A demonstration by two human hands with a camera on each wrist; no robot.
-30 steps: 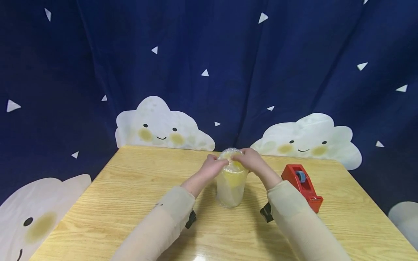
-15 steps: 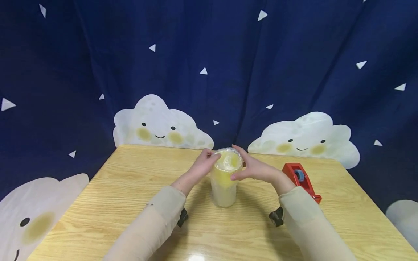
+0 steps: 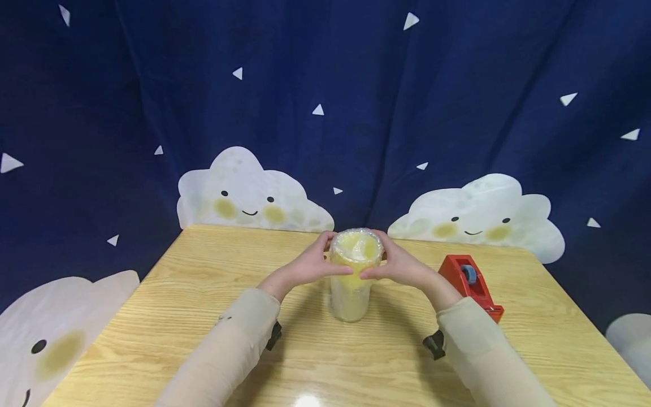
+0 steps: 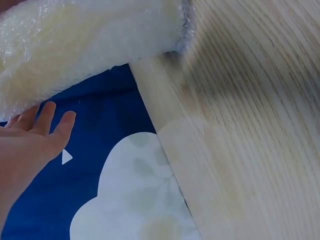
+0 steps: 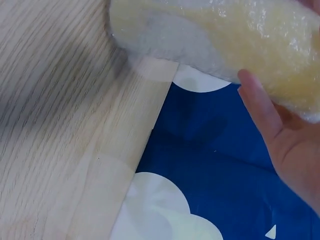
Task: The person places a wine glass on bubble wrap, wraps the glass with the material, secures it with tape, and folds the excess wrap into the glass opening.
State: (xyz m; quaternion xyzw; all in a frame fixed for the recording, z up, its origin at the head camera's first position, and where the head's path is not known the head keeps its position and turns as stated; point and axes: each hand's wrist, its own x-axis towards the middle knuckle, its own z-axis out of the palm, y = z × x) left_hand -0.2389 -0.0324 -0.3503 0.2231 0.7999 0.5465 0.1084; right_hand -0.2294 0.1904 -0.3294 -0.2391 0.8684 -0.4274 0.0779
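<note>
A bubble-wrapped cylinder (image 3: 350,302), whitish below and yellow towards the top, stands upright on the wooden table. My left hand (image 3: 311,264) and right hand (image 3: 404,267) hold its upper part from either side, thumbs across the front and the other fingers reaching behind. The clear wrap looks gathered around the top rim. In the left wrist view, the fingers of the left hand (image 4: 35,137) lie along the wrapped side. From the right wrist, fingers of the right hand (image 5: 292,135) show against the cylinder (image 5: 200,40). What is inside the wrap is hidden.
To the right of the cylinder is a red tape dispenser (image 3: 478,291) with a blue-cored roll, close to the right forearm. The wooden table (image 3: 203,305) ends at a dark blue curtain (image 3: 285,68) printed with clouds. Black devices (image 3: 435,343) sit under the wrists.
The thumbs have come down from the top of the cylinder to its front side, right hand first, then left. Both hands have moved apart to its sides.
</note>
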